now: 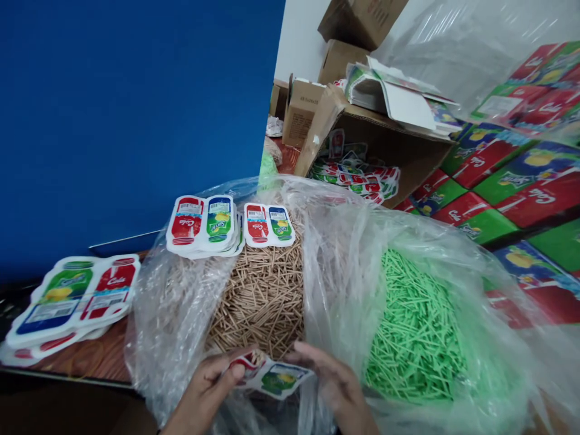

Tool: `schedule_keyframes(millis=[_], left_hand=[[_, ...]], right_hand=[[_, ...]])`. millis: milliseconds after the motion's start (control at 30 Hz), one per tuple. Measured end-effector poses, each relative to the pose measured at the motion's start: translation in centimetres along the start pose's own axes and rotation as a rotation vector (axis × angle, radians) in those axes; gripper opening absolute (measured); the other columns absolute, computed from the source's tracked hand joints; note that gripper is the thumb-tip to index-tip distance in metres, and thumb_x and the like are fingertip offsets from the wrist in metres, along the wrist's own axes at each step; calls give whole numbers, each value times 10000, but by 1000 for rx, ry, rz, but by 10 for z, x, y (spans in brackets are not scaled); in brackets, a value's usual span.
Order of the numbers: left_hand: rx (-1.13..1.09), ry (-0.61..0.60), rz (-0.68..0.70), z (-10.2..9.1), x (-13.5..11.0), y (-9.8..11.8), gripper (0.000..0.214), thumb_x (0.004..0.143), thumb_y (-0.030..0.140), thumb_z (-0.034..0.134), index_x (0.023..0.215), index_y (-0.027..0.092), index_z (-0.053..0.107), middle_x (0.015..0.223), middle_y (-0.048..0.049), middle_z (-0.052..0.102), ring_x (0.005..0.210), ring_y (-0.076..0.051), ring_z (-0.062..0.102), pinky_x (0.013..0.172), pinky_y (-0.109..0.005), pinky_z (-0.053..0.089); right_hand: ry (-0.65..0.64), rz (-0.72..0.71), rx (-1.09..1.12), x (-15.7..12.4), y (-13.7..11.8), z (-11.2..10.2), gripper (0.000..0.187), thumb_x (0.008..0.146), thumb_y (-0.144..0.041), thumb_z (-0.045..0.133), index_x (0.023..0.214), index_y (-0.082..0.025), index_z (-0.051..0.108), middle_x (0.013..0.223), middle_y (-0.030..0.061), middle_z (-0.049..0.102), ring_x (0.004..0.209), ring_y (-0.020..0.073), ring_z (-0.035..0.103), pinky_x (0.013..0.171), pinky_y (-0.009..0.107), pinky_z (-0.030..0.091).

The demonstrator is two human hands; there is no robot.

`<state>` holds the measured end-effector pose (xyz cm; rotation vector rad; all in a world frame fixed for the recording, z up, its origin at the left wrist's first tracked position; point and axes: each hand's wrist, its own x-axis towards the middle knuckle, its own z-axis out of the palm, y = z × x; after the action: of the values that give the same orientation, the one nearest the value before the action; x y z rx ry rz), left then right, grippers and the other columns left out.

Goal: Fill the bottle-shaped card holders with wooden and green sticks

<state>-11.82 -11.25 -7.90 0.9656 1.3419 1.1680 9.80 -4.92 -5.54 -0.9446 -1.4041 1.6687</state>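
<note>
My left hand [209, 386] grips a two-part printed packet [280, 379], with the thumb on its red half. The red half bulges up, and some tan bits show at its opening. Beside the packet's green half, my right hand [333, 383] has its fingers stretched out; whether they touch the edge I cannot tell. Just beyond both hands lies a heap of short tan sticks [267, 296] in a clear plastic bag [176, 314]. On that heap rest a stack of Cola and Sprite packets [202, 225] and a smaller packet [269, 225].
Green sticks [414, 332] fill another clear bag at right. More packets [67, 299] are stacked on the wooden table [102, 353] at left. A tilted carton [417, 154] holds loose packets behind. Printed boxes [539, 193] are piled right; a blue panel [136, 109] stands left.
</note>
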Motion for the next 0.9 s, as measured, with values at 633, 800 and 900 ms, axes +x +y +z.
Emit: schedule_keyframes(millis=[633, 800, 900], left_hand=[[-69, -74, -33, 22, 16, 14, 473, 656, 508, 769, 1062, 269, 737, 1034, -63, 762, 947, -255, 690, 851, -326, 528], [20, 37, 35, 31, 22, 16, 289, 671, 473, 761, 772, 202, 756, 768, -28, 724, 724, -195, 667, 662, -234, 545], [-68, 68, -58, 39, 24, 19, 312, 643, 485, 775, 693, 181, 732, 676, -14, 702, 644, -189, 658, 597, -235, 551]], right_hand=[[249, -133, -251, -4, 8, 14, 334, 865, -508, 562, 909, -252, 772, 839, 48, 773, 792, 204, 718, 742, 260, 568], [386, -107, -223, -9, 13, 14, 383, 820, -566, 591, 891, -242, 782, 837, 56, 774, 798, 220, 718, 764, 288, 568], [454, -55, -233, -14, 22, 13, 429, 797, -597, 599, 889, -221, 784, 847, 70, 775, 812, 237, 718, 779, 313, 569]])
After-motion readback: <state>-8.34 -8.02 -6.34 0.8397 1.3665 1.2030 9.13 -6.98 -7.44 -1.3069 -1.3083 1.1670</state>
